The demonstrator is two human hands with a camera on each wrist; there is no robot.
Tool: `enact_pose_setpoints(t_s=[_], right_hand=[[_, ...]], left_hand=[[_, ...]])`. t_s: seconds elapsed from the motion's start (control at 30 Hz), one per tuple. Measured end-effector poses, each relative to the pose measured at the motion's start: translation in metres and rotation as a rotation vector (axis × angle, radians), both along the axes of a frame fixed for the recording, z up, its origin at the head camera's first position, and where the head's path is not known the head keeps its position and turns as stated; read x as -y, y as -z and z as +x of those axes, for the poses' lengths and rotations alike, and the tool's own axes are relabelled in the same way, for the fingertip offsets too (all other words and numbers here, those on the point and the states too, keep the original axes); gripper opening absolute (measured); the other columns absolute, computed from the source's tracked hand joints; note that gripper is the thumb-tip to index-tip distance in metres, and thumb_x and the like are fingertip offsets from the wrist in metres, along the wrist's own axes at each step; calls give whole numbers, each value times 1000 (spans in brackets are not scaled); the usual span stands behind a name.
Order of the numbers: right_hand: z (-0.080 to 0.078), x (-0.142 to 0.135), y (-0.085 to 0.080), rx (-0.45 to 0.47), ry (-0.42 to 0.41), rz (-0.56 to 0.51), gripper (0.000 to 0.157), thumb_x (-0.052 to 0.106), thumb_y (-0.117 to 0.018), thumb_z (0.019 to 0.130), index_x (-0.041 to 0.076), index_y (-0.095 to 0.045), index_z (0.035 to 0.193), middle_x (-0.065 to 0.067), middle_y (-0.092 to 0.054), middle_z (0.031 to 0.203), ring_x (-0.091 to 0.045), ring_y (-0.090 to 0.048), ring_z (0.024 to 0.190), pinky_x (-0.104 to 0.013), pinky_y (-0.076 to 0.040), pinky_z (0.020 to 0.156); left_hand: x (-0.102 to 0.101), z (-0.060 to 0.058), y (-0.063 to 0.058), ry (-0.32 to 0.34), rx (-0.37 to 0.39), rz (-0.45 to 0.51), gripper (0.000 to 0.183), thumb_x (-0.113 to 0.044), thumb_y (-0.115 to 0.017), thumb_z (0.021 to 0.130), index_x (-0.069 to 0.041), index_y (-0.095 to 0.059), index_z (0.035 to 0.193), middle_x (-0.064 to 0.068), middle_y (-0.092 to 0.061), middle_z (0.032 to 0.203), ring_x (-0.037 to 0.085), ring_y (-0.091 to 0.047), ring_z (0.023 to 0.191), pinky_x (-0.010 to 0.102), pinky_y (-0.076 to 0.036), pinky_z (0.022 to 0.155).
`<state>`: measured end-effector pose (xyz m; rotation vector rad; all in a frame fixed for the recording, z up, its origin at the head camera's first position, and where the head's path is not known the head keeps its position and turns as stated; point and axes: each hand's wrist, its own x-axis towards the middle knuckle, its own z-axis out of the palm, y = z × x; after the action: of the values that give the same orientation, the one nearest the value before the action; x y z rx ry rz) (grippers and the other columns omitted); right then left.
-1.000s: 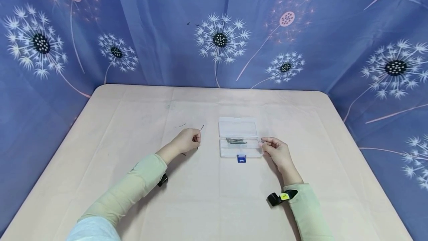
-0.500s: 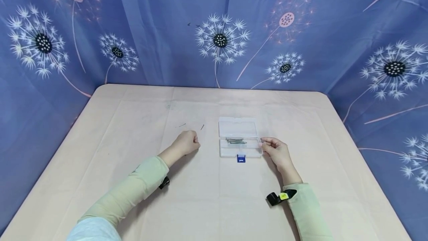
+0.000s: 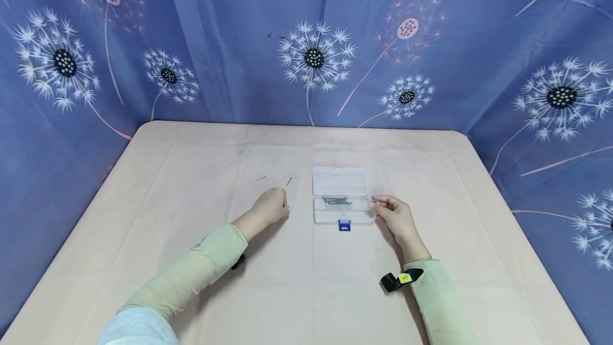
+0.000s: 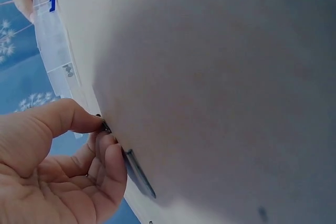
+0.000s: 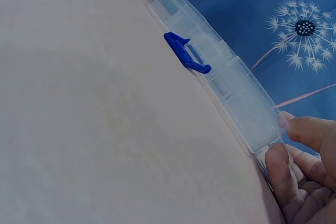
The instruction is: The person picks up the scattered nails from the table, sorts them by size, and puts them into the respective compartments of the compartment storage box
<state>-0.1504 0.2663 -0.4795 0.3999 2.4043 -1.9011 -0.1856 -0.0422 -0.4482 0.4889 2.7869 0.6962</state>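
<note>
A clear plastic box with a blue latch stands with its lid folded back. Several thin metal nails lie together in its rear compartment. My right hand holds the box's right end between thumb and fingers. To the left of the box, my left hand is down at the table. In the left wrist view its thumb and fingers pinch a small dark nail, mostly hidden by the fingertips. A dark metal shank shows on the cloth just beyond the curled fingers.
Two loose nails lie behind the left hand: one nail nearer the box, another nail farther left. The table has a pale cloth. A blue dandelion-print curtain surrounds its back and sides.
The left hand's fingers have closed together at the table and the hand has shifted slightly right. A nail seen beneath its wrist side is no longer visible. The right hand stays at the box.
</note>
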Motion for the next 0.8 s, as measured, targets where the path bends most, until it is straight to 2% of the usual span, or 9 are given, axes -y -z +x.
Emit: enact_pose_setpoints(t_s=[0.33,0.5,0.57,0.67,0.8], right_hand=[[0,0,-1,-19,3,-25,36,5,-61,90,-14,-53,120,11,-60,81,2,-56,70,-13,-51,64],[0,-1,-1,-12,1,-19,36,6,-61,90,-13,-53,120,11,-60,80,2,-56,70,-13,-52,64],[0,-1,-1,-15,2,-21,36,5,-61,90,-13,-53,120,11,-60,80,1,-56,69,-13,-52,63],[0,-1,-1,-8,1,-12,36,6,-60,90,-13,-54,120,10,-59,80,1,-55,69,-14,-51,63],[-1,-1,0,6,6,10,33,5,-59,90,-11,-55,119,9,-58,80,-1,-54,69,-14,-51,63]], left_hand=[[-2,1,1,53,-48,-53,5,-2,-63,79,0,-61,75,8,-58,73,18,-51,65,32,-50,65],[-4,1,2,94,-97,-103,5,0,-61,78,3,-59,76,10,-55,71,20,-50,65,35,-51,64],[-3,0,2,89,-83,-92,4,0,-60,78,3,-59,76,9,-55,71,20,-50,65,34,-50,63],[-2,-1,2,59,-14,-53,5,-2,-59,80,1,-57,78,8,-54,73,18,-49,64,29,-48,60],[2,-2,0,15,51,17,10,-3,-57,82,-3,-54,72,4,-51,72,14,-46,57,22,-41,53]])
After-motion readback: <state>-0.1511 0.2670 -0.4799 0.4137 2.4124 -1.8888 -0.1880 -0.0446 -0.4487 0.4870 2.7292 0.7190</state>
